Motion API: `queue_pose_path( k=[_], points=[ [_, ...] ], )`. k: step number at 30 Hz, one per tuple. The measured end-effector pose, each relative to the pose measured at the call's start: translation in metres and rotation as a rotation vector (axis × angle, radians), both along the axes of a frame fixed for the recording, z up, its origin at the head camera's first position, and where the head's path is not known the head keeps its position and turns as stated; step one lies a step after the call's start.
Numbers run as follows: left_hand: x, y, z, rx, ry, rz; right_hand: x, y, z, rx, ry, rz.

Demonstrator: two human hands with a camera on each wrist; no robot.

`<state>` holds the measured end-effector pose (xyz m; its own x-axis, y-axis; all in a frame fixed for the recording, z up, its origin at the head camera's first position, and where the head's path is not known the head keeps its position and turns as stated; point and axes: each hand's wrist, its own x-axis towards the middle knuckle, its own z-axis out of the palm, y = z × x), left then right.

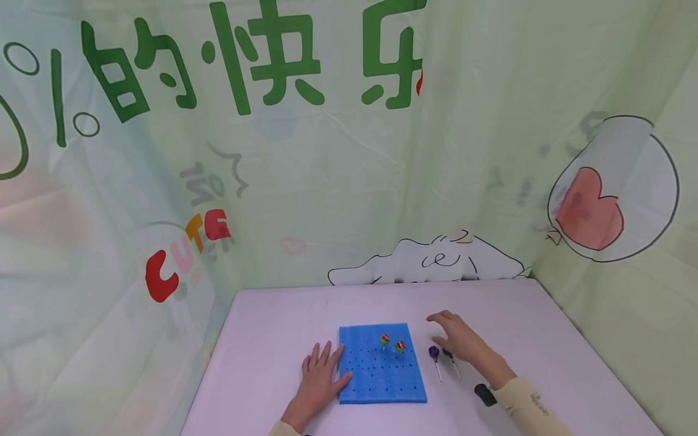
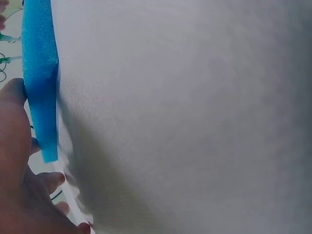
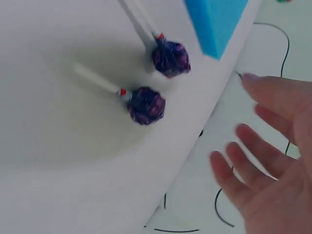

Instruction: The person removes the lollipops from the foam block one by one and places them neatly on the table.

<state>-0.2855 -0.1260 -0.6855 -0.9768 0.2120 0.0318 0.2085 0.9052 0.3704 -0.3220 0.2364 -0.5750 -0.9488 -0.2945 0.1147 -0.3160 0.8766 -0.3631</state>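
Observation:
A blue foam board (image 1: pixel 382 393) with rows of small holes lies on the table. Two lollipops in red and green wrappers, one lollipop (image 1: pixel 385 339) left of the other lollipop (image 1: pixel 400 346), stand upright in it. My left hand (image 1: pixel 320 378) rests at the board's left edge, fingers spread, thumb over the top. To the right of the board, two purple-wrapped lollipops lie on the table: a nearer-left lollipop (image 1: pixel 434 352) and a second lollipop (image 3: pixel 146 105), partly hidden by my right hand in the head view. My right hand (image 1: pixel 460 339) hovers over them, fingers apart, holding nothing.
The pale table (image 1: pixel 272 321) is backed by a printed curtain (image 1: pixel 349 200) that also hangs along both sides. A black strap or device (image 1: pixel 485 395) sits at the right wrist.

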Motion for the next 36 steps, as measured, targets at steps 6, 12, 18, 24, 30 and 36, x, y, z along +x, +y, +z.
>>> queue_pose_path(
  k=[6, 12, 18, 24, 30, 36],
  points=[
    [0.004, 0.001, 0.008, 0.019, -0.021, -0.003, 0.014, -0.022, -0.002, -0.016, 0.278, 0.052],
    [0.01, 0.002, 0.022, 0.043, -0.033, -0.005, 0.031, -0.041, -0.011, -0.037, 0.321, 0.116],
    [0.009, 0.001, 0.017, 0.047, -0.021, -0.008, 0.036, -0.05, -0.032, -0.05, 0.319, 0.159],
    [0.009, 0.002, 0.017, 0.041, -0.019, -0.006, 0.034, -0.059, -0.041, -0.062, 0.401, 0.143],
    [0.01, 0.003, 0.02, 0.054, -0.025, -0.009, 0.031, -0.063, -0.047, -0.018, 0.448, 0.118],
    [0.009, 0.002, 0.02, 0.048, -0.035, -0.004, 0.03, -0.065, -0.046, -0.033, 0.489, 0.125]
  ],
)
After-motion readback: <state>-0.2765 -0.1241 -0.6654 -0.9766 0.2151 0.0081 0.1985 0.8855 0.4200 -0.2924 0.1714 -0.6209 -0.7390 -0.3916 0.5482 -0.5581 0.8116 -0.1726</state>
